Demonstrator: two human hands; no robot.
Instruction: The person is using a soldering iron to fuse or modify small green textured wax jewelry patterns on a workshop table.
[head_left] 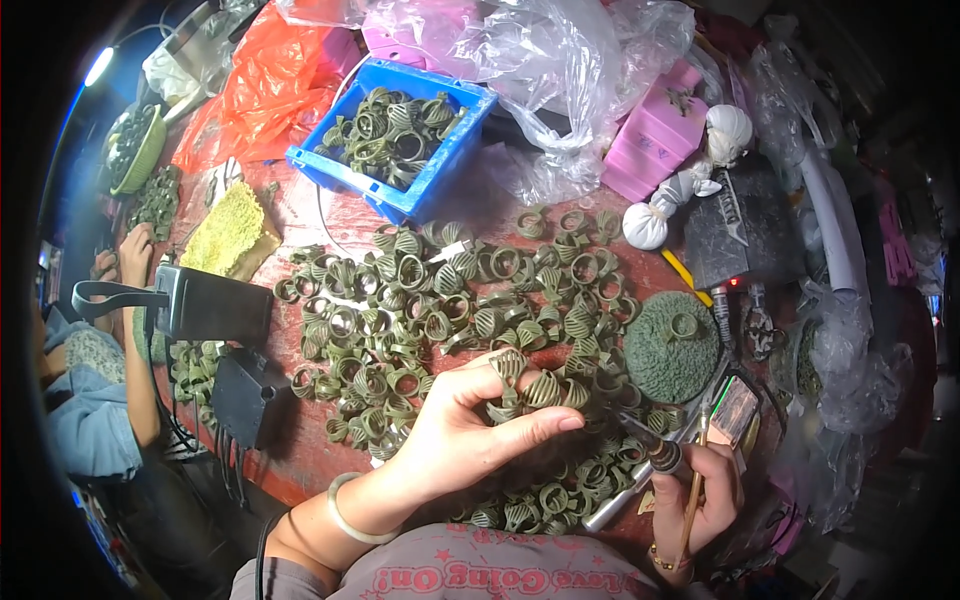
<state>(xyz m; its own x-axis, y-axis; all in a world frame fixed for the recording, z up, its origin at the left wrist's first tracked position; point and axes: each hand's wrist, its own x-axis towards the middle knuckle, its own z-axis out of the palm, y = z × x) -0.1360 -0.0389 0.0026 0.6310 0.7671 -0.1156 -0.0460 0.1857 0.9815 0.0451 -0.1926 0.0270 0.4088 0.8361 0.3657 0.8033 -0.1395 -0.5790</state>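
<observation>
My left hand (445, 440), with a pale bangle at its wrist, is closed round several green ribbed rings (545, 388) over the middle of the table. Its thumb points right, alongside them. At the lower right my right hand (712, 490) grips a pen-shaped tool (664, 457) with a dark collar and a thin tip pointing towards the held rings. A slim wooden brush (692, 500) is also in that hand, standing nearly upright. Many similar loose rings (400, 330) cover the red tabletop beyond my left hand, and more rings (540, 505) lie below it.
Beyond the rings stands a blue bin (468, 100) of rings. Right of them are a green textured mound (672, 350) with a ring on top, a black box (735, 230), white cloth bundles (646, 226) and a pink block (655, 135). At left, another person's hand (137, 250) is near a power bank (212, 305) and black box (248, 398).
</observation>
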